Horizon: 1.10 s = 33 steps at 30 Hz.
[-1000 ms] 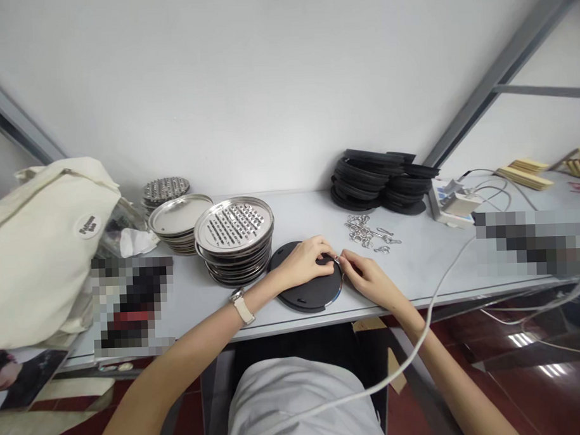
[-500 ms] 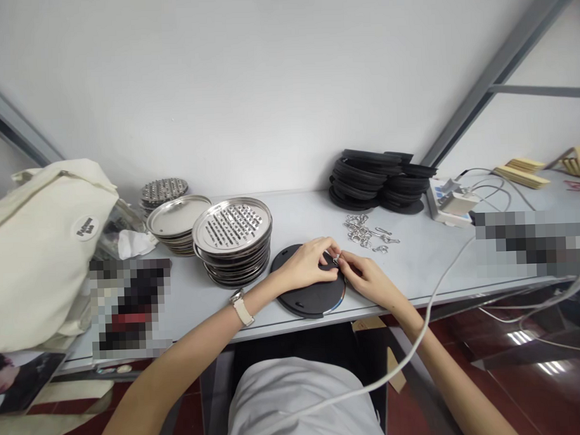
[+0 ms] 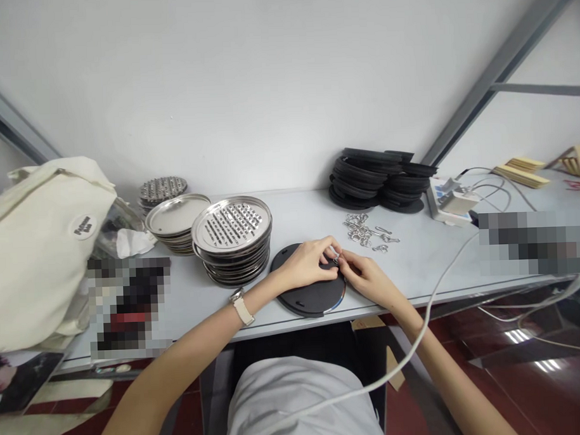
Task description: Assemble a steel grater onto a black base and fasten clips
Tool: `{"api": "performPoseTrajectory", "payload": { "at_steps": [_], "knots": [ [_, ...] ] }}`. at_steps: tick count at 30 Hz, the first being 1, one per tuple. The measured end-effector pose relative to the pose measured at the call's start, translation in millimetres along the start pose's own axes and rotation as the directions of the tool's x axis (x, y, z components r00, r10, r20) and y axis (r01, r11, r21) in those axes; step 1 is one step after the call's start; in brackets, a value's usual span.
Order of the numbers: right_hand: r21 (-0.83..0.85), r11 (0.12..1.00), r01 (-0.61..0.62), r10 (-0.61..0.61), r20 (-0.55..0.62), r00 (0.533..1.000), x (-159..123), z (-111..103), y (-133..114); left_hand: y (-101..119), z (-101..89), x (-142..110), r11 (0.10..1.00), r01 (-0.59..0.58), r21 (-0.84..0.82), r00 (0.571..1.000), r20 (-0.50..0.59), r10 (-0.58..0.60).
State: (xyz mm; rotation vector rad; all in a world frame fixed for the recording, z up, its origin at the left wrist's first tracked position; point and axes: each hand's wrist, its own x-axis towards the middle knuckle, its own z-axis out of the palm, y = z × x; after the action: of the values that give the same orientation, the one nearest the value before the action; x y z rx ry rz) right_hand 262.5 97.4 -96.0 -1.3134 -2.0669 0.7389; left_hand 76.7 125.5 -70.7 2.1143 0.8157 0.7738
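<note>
A round black disc [image 3: 308,296] with a metal rim lies flat near the front edge of the grey table [image 3: 415,264]. My left hand [image 3: 305,262] rests on the disc's far right part, fingers curled. My right hand [image 3: 365,277] meets it from the right, and the fingertips of both hands pinch a small metal ring clip [image 3: 336,259] at the disc's edge. A loose heap of similar metal clips [image 3: 366,230] lies just behind my hands.
Stacks of perforated steel plates [image 3: 232,240] and plain steel plates [image 3: 176,221] stand to the left. Black discs [image 3: 379,179] are piled at the back. A cream bag [image 3: 38,245] sits far left. A power strip [image 3: 449,202] and a white cable [image 3: 430,301] lie to the right.
Both hands have stayed at the disc's right edge, with only small finger movements on the clip. The view has shifted slightly.
</note>
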Motion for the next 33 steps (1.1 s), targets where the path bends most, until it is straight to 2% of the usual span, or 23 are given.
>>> {"api": "performPoseTrajectory", "payload": {
  "at_steps": [8, 14, 20, 29, 33],
  "knots": [
    [0.031, 1.000, 0.003, -0.003, 0.008, 1.000, 0.2, -0.9, -0.3, 0.8, -1.6, -0.1, 1.000, 0.001, -0.021, 1.000, 0.008, -0.001],
    [0.027, 0.999, -0.018, 0.019, -0.066, 0.998, -0.1, -0.9, 0.4, -1.0, -2.0, -0.1, 0.998, 0.070, -0.007, 0.997, -0.015, -0.070],
    [-0.009, 1.000, -0.011, 0.010, -0.103, 0.995, 0.4, 0.2, -1.9, 0.8, -3.9, -1.1, 0.996, 0.039, 0.076, 0.996, -0.083, -0.033],
    [-0.053, 0.998, 0.029, -0.030, -0.014, 0.999, 1.0, -1.2, -6.1, 0.9, -1.2, -0.7, 0.997, 0.013, 0.075, 0.998, -0.062, -0.009],
    [-0.055, 0.998, 0.037, -0.037, 0.005, 0.999, 1.2, -1.7, -3.8, 0.3, -1.0, 0.2, 0.992, -0.015, 0.126, 0.998, -0.060, 0.023]
  ]
}}
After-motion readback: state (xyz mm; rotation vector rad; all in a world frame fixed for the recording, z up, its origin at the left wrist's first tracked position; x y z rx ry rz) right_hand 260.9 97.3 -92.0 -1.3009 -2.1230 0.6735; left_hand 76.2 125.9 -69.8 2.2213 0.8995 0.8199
